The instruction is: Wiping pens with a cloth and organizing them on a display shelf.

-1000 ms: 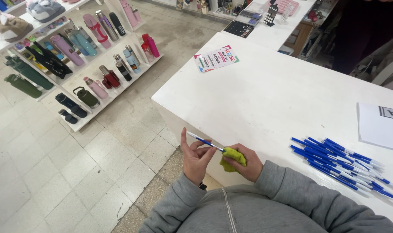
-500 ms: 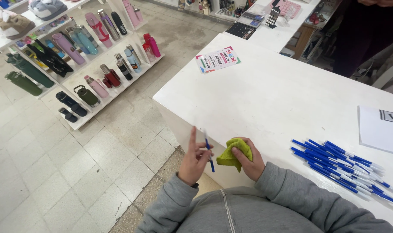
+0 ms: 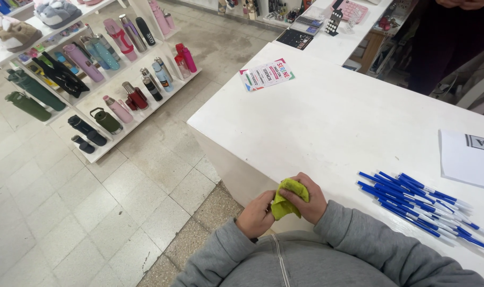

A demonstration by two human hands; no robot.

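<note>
Green cloth (image 3: 287, 199) sits bunched at the counter (image 3: 327, 122) edge, pinched by the right hand (image 3: 306, 199); left hand (image 3: 257, 215) closed against it. Judged soft, light; grip any fold.

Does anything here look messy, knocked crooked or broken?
Nothing looks broken or spilled. The blue pens lie in a loose, fanned heap on the white counter, and the colourful leaflet sits at a slant. Both hands, left and right, bunch up a yellow-green cloth at the counter's edge.
</note>
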